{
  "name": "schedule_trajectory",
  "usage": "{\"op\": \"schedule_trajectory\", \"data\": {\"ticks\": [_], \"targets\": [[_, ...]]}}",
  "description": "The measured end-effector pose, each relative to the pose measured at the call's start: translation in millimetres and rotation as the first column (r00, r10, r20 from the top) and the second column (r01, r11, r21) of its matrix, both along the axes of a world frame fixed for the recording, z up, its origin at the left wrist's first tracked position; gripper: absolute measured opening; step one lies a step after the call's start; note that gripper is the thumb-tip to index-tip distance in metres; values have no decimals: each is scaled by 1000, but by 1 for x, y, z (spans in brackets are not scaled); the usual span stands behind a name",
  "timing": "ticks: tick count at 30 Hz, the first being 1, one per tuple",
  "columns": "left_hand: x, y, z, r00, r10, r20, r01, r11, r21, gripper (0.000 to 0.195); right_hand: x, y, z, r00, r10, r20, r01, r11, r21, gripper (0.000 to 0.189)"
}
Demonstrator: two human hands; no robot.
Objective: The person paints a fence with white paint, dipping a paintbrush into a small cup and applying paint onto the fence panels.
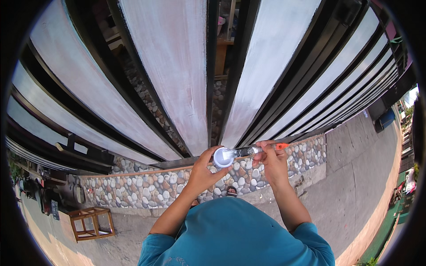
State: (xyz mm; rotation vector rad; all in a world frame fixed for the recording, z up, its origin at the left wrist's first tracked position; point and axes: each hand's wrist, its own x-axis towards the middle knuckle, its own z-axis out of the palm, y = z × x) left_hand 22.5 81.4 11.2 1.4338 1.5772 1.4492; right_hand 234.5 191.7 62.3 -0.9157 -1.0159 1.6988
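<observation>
My left hand (203, 173) grips a small white plastic cup (219, 165) around its side. White paint shows inside the cup. A paintbrush (246, 152) is held in my right hand (274, 163), lying nearly level. Its white-coated bristles (229, 154) are at the cup's mouth, and its handle ends in an orange tip (282, 146). Just beyond both hands rises a slatted fence or gate, with a whitish streaked panel (169, 73) and another white panel (273, 43) between black bars (229, 83). Pinkish patches show through the white on some panels.
Pebble-patterned tiles (143, 189) run along the fence's foot, where my sandalled foot (231, 191) stands. A wooden stool frame (92, 224) is on the concrete (352, 166) at left. Parked motorcycles (38, 196) are further left; a blue bin (386, 119) stands far right.
</observation>
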Motion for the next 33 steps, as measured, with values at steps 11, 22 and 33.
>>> {"op": "schedule_trajectory", "data": {"ticks": [11,22,33], "targets": [[3,10,1,1000,1,15,-1,1000,11,71,8,-7,-14,981,-22,-192,-23,973,-231,20],[12,28,-4,999,-7,53,5,1000,23,70,22,-20,-36,930,-59,-362,-32,970,-240,15],[14,33,-19,996,-33,82,35,999,-26,73,7,-5,-40,954,-240,-178,255,965,67,29]]}}
